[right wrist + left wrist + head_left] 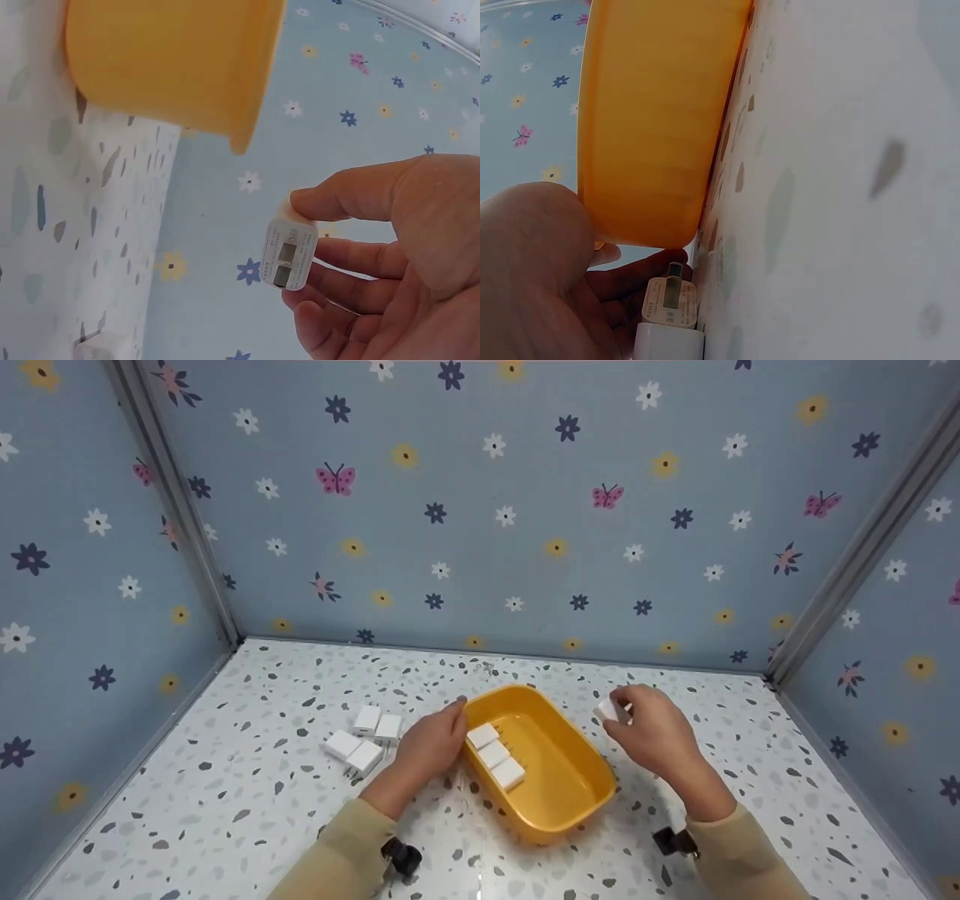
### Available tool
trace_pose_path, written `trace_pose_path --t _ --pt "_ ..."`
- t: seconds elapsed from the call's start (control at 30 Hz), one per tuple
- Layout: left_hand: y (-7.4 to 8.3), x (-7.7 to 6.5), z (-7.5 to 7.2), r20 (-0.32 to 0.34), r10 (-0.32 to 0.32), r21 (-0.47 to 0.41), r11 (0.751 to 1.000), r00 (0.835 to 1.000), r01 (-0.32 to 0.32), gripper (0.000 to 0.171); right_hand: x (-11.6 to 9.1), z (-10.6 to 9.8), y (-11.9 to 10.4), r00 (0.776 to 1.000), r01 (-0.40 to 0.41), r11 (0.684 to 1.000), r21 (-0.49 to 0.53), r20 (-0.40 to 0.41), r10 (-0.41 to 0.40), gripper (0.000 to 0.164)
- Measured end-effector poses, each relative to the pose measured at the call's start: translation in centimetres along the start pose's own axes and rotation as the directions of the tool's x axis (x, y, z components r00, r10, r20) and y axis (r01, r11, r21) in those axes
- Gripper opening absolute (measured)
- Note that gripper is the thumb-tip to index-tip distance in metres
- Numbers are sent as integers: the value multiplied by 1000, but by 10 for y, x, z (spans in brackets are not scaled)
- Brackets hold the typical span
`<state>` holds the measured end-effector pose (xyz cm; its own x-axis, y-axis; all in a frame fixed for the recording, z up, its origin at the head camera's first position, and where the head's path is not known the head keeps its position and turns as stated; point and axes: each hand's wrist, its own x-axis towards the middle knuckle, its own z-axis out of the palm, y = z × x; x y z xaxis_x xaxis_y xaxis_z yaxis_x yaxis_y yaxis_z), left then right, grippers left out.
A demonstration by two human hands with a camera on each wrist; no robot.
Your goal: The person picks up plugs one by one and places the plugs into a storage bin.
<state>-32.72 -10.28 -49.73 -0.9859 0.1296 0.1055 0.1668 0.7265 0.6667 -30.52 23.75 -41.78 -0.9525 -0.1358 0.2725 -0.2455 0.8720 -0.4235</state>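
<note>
Several white plug chargers (493, 753) lie in a row along the left side inside a yellow plastic tub (559, 831). My left hand (433, 741) holds the tub's left wall near its far corner. Close by my left fingers, in the left wrist view, sits a white charger (669, 304) with its prong showing. To the right of the tub, my right hand (654, 729) pinches another white charger (289, 253) between thumb and fingers, raised above the table. Its flat metal prongs face the right wrist camera.
More white chargers (364, 754) lie grouped on the speckled table (247, 810) left of the tub. Part of a white object (103, 346) shows on the table at the right wrist view's lower edge. Flower-patterned panels (480, 510) enclose the back and sides.
</note>
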Motion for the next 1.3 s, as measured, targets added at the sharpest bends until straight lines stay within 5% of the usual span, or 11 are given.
trace_pose_path --t 0.57,0.93,1.3 --pt "-3 0 2 -10 23 36 999 1000 -23 56 -16 10 -31 975 213 977 15 -65 -212 20" --pt "-2 1 1 -3 19 28 999 1000 -19 55 -25 25 -46 967 254 967 15 14 -255 31" --pt "-1 1 1 -11 28 35 999 1000 -28 55 -31 41 -52 917 389 921 11 93 -388 33"
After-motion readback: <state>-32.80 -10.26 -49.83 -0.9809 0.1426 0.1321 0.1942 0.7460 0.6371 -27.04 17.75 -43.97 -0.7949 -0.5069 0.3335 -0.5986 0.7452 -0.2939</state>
